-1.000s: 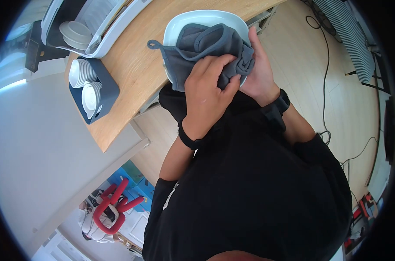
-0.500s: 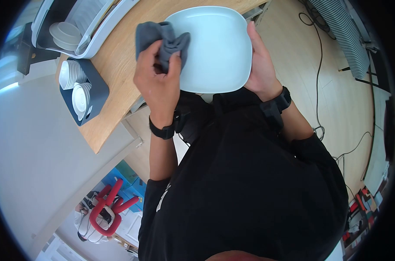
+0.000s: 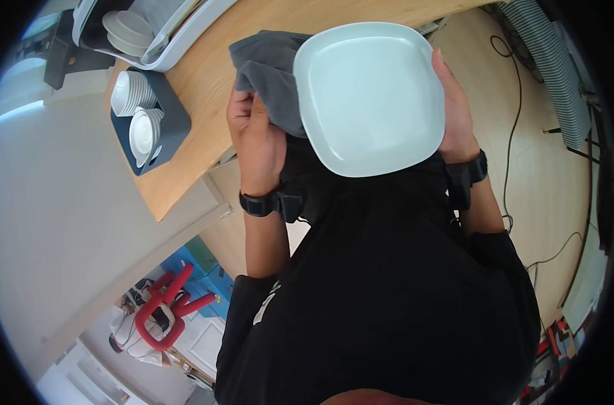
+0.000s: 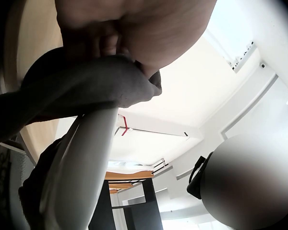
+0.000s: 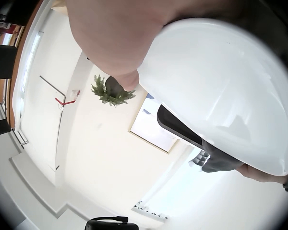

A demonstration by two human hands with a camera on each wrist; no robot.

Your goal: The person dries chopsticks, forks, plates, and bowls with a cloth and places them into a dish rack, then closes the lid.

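Note:
A pale, rounded-square plate (image 3: 374,98) is held up in front of the body, its inner face bare. My right hand (image 3: 459,121) grips it at the right edge, with the thumb along the rim and the other fingers hidden behind it. At the opposite edge, my left hand (image 3: 258,145) holds a grey cloth (image 3: 270,77), which bunches against the left rim and partly passes behind the plate. The left wrist view shows the fingers curled into the cloth (image 4: 86,88) beside the plate's side (image 4: 81,167). From the right wrist, the plate's glossy underside (image 5: 221,81) shows.
Behind the plate runs a wooden table (image 3: 209,88). On it stand a dark blue bin (image 3: 175,121) with stacked white cups (image 3: 145,135) and a dish rack (image 3: 162,61) with white bowls (image 3: 128,32). Cables (image 3: 513,135) lie on the floor at right.
The cloth, first bunched over the plate's middle, has moved with my left hand to the left rim, uncovering the plate. The plate has shifted right and down in the head view.

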